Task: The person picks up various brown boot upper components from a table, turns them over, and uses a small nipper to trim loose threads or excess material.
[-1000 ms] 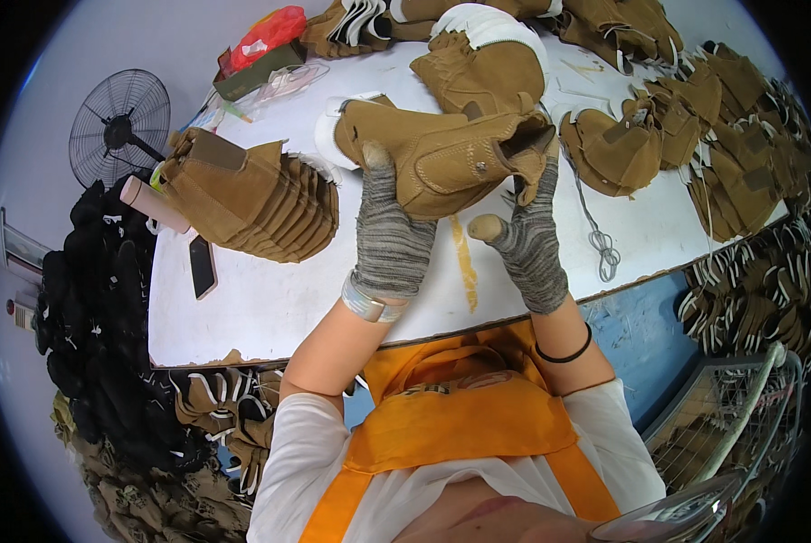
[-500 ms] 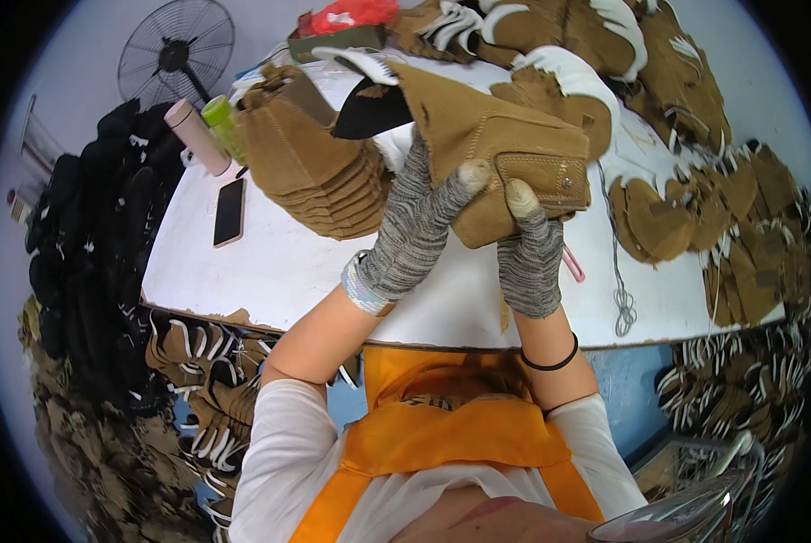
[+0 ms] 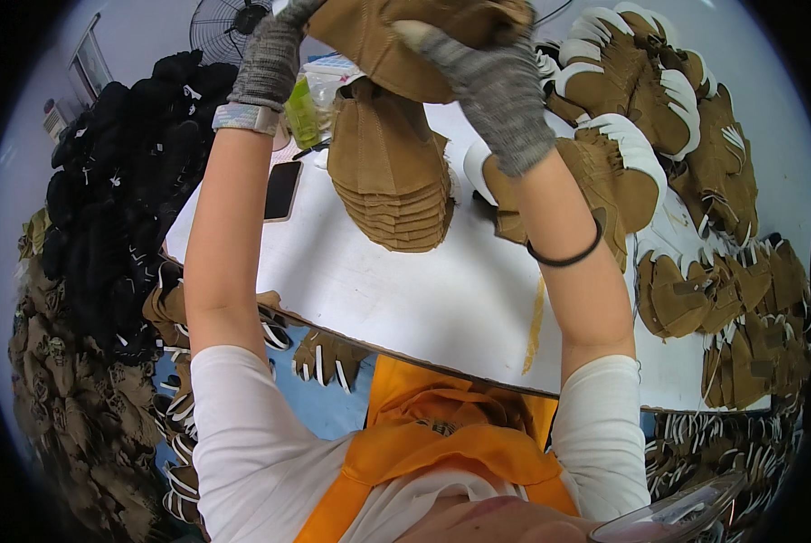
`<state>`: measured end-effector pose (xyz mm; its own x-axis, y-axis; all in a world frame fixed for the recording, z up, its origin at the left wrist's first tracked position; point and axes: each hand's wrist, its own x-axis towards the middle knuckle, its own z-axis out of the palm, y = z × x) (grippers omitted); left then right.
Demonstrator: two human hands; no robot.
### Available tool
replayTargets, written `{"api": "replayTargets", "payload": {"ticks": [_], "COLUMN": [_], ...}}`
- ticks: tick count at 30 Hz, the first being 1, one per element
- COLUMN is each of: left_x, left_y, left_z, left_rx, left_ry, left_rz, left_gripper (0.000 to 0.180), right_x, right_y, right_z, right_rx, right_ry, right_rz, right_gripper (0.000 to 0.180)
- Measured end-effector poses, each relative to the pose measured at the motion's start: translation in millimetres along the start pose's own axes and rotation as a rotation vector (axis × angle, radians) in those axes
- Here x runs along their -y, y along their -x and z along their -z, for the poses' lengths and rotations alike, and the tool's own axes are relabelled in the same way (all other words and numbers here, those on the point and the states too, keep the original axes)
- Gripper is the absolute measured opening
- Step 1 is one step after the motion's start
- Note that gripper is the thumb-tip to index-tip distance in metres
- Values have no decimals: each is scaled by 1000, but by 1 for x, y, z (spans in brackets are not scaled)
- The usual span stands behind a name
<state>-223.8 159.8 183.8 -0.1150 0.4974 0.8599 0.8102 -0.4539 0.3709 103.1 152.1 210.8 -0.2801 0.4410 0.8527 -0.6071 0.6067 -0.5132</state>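
Note:
A brown suede boot upper [image 3: 378, 41] is raised at the top edge of the head view, which cuts off part of it. My right hand [image 3: 500, 95], in a grey knit glove, grips it with the thumb across the near side. At its left end my left hand [image 3: 277, 59], gloved alike, is closed on it, though the fingertips are mostly out of sight. Just below the raised piece stands a neat stack of brown suede boot uppers [image 3: 392, 181] on the white table [image 3: 405, 299].
A phone [image 3: 281, 190] and a green bottle [image 3: 301, 113] are left of the stack. White-edged brown pieces [image 3: 595, 176] pile up on the right. More brown pieces [image 3: 677, 299] lie farther right. A black heap [image 3: 107, 226] and a fan [image 3: 229, 27] stand at left.
Both hands have lifted the boot upper up and away from me, toward the top edge. My left hand has moved left. The view has shifted, and the stack shows more fully.

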Motion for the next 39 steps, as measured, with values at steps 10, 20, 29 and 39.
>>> {"api": "replayTargets", "payload": {"ticks": [10, 20, 29, 39], "left_x": [-61, 77, -149, -96], "left_y": [70, 122, 59, 81], "left_z": [-63, -61, -41, -65], "left_rx": [-185, -126, -121, 151], "left_ry": [1058, 975, 495, 376], "left_rz": [1088, 1178, 158, 28], "left_gripper": [40, 30, 51, 65], "right_x": [-75, -85, -101, -116], "right_y": [-7, 2, -10, 37], "right_z": [26, 44, 54, 40], "right_rx": [195, 505, 612, 432], "right_ry": [701, 949, 710, 257], "right_rz": [-345, -153, -190, -205], "right_gripper": [88, 82, 63, 72]}}
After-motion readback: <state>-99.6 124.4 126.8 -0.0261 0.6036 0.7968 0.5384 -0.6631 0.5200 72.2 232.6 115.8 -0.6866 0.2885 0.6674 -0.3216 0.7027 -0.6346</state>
